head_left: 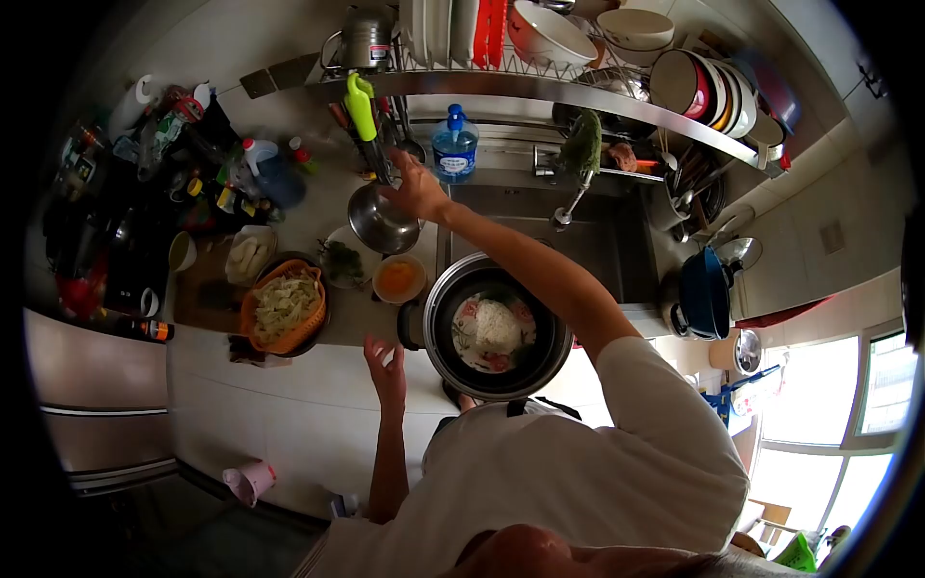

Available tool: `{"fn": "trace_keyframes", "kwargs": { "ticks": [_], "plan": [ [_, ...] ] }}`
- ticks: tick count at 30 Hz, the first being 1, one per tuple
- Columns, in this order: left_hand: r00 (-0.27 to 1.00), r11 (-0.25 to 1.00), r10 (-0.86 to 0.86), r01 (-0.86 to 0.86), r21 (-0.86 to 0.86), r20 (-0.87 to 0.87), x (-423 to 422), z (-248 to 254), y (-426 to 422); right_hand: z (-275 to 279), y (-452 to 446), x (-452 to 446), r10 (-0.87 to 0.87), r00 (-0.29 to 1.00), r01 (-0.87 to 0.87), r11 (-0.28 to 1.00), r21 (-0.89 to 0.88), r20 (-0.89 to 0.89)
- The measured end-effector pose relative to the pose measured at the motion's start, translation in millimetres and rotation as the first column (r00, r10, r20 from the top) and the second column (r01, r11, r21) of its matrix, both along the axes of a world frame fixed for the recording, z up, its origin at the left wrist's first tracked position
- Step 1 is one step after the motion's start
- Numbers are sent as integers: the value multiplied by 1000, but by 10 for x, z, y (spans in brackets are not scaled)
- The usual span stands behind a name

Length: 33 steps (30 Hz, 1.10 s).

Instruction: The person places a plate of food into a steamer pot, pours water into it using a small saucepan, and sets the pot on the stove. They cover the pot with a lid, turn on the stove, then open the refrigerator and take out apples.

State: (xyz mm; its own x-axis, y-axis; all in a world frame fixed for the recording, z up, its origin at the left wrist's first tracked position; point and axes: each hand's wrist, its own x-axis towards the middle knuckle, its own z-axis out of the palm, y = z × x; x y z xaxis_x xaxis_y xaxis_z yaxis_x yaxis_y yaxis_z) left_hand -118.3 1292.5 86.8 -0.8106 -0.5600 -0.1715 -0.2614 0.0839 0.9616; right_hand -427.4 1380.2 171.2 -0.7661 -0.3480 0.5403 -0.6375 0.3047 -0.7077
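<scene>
My right hand (420,190) reaches across the counter, fingers apart, over the upper right rim of a metal bowl (383,223). Whether a fingertip touches that rim is unclear. Just above it hang utensils, one with a bright green handle (360,108). My left hand (385,368) is raised in front of the counter edge with its fingers spread and nothing in them. Between my arms stands a dark pot (436,339), holding a floral dish (465,333) with a white, grainy heap (497,326). A small bowl of orange liquid (399,278) sits left of the pot.
An orange basket of chopped pale vegetables (285,306), a plate of greens (342,264) and a cutting board (204,297) are at left, beside many bottles (274,173). Behind the pot is the sink (511,217). A dish rack (578,85) runs overhead.
</scene>
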Motion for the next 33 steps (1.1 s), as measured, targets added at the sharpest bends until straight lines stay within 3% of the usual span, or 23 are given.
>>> {"fn": "trace_keyframes", "kwargs": {
  "ticks": [1,7,9,10,11,16,20,25,27,29,31,33],
  "plan": [
    [1000,1000,11,-11,15,5,103,-22,-37,22,-119,-92,-54,999,54,999,10,-4],
    [995,997,16,-23,69,99,710,-419,-291,93,-370,-372,28,952,-30,1000,3,304],
    [993,997,-31,24,67,111,851,-598,-320,130,-342,-393,0,970,-10,999,38,243],
    [993,997,-46,39,70,107,828,-527,-279,83,-351,-418,-33,993,29,999,34,116],
    [994,996,-63,57,65,94,810,-495,-253,166,-329,-402,1,979,0,1000,-6,206],
    [993,994,-110,111,-17,49,492,-66,-4,601,-150,-225,176,984,-176,984,-36,2],
    [985,959,-158,138,-247,-63,368,94,160,1012,366,203,199,954,-186,979,80,-223],
    [980,882,-185,129,-453,-80,296,252,486,1092,1499,606,238,971,-237,971,23,-29],
    [973,861,-200,119,-494,-113,219,280,632,893,1969,652,173,985,-173,985,18,18],
    [964,851,-226,125,-509,-140,116,357,826,814,2482,840,84,993,-85,996,-12,-82],
    [949,823,-269,137,-552,-166,-29,438,1024,859,2986,1063,-89,994,84,994,-73,-67],
    [922,767,-341,161,-621,-182,-199,515,1203,884,3507,1256,-188,972,191,982,3,-138]
  ]
}}
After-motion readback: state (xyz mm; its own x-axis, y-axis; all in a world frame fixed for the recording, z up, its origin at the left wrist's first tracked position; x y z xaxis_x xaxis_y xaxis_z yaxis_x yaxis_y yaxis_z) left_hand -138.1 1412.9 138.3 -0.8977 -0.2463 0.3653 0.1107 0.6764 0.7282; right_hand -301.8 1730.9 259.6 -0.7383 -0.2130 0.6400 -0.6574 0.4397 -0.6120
